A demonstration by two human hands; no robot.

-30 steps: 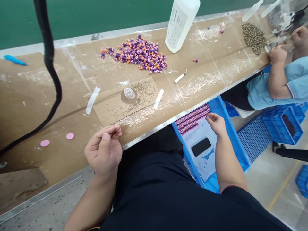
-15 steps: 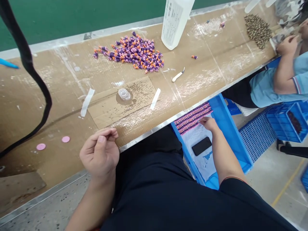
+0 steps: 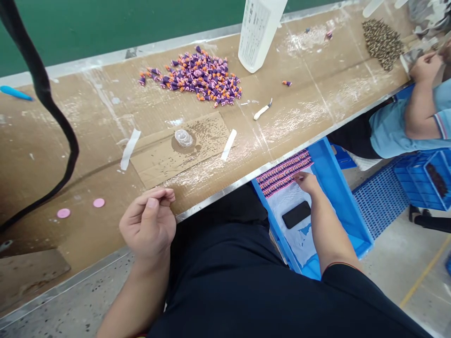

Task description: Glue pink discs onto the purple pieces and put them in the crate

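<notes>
My left hand (image 3: pixel 150 220) rests by the table's front edge, palm up, with its fingers curled together and the thumb laid against them; nothing shows in it. Down to the right, my right hand (image 3: pixel 306 182) reaches into a blue bin (image 3: pixel 343 206). Its fingertips are pinched at the lower edge of the rows of small purple, orange and pink pieces (image 3: pixel 282 176); whatever lies between them is hidden. A loose pile of small purple-and-orange pieces (image 3: pixel 204 77) covers part of the table. Closer to me, a small clear round dish (image 3: pixel 183 137) sits on a taped cardboard sheet (image 3: pixel 151 164).
A white bottle (image 3: pixel 259 37), a white-handled pointed tool (image 3: pixel 262 111) and two pink discs (image 3: pixel 99 203) are on the table. A black cable (image 3: pixel 68 141) hangs at left. A phone (image 3: pixel 296 214) lies in the bin. A co-worker (image 3: pixel 398 122) sits at right.
The whole view has shifted slightly to the right. My left hand keeps its curled pose, and my right hand stays at the rows in the bin.
</notes>
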